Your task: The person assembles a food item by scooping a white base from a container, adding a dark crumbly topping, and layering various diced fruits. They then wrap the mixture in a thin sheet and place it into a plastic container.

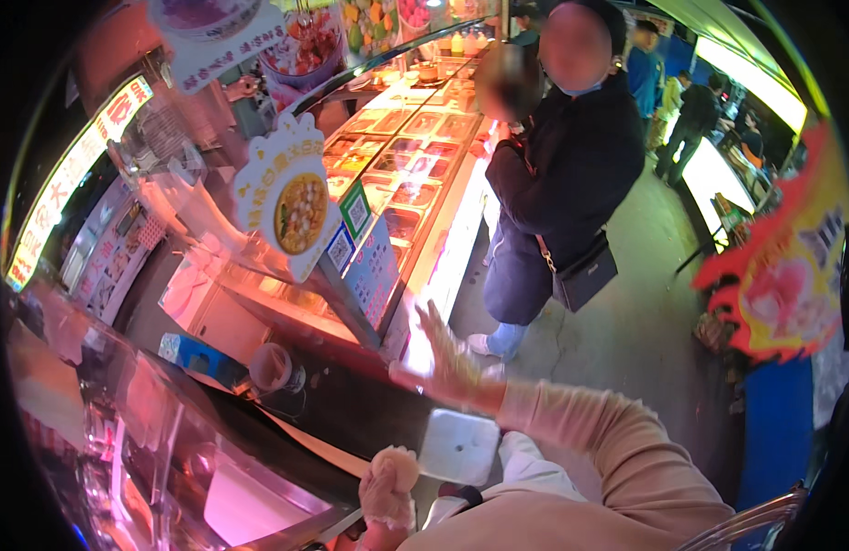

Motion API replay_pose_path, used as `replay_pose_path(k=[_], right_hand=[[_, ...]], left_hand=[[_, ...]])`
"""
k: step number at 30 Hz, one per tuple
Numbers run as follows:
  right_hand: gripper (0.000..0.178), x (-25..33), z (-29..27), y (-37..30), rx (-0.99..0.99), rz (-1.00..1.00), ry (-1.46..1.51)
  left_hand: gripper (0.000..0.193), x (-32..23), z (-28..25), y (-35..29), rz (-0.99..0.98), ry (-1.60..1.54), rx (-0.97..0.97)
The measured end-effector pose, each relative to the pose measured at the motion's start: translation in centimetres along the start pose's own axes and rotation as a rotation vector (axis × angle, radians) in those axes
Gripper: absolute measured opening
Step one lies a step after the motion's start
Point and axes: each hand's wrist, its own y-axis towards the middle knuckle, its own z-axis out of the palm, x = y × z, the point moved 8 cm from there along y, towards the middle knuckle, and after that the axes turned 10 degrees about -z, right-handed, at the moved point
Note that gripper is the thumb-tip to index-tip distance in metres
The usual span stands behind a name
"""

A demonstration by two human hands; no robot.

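My left hand [387,500], in a thin clear glove, is low in the middle by the counter's edge. Its fingers are closed round a pale, round bun-like piece [401,466]. My right hand [452,365], also in a clear glove, reaches forward with the fingers spread and nothing in them. It is slightly blurred and hangs near the end of the lit food counter [415,342]. Just below it and in front of my body is a white, square-shaped object with rounded corners [459,447]; I cannot tell its kind.
Food trays [415,195] line the lit counter behind a sign with a bowl picture [300,216]. A clear plastic tub [271,367] and a blue box [199,356] stand at left. A person in dark clothes [571,156] stands along the counter. A red-yellow sign [782,275] juts in at right.
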Motion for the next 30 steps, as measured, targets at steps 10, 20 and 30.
replay_pose_path(k=[10,20,30], right_hand=[[0.025,-15.9,-17.4,38.1,-0.202,-0.326,-0.769],[0.021,-16.5,-6.5,46.9,0.338,-0.904,-1.317],[0.027,-27.2,-18.7,53.3,0.516,-0.274,-1.498]], left_hand=[[0.024,10.7,4.2,3.4,-0.155,-0.033,-0.185],[0.035,17.2,4.7,6.6,-0.235,-0.319,-0.221],[0.045,21.0,1.9,7.5,-0.336,-0.448,-0.209]])
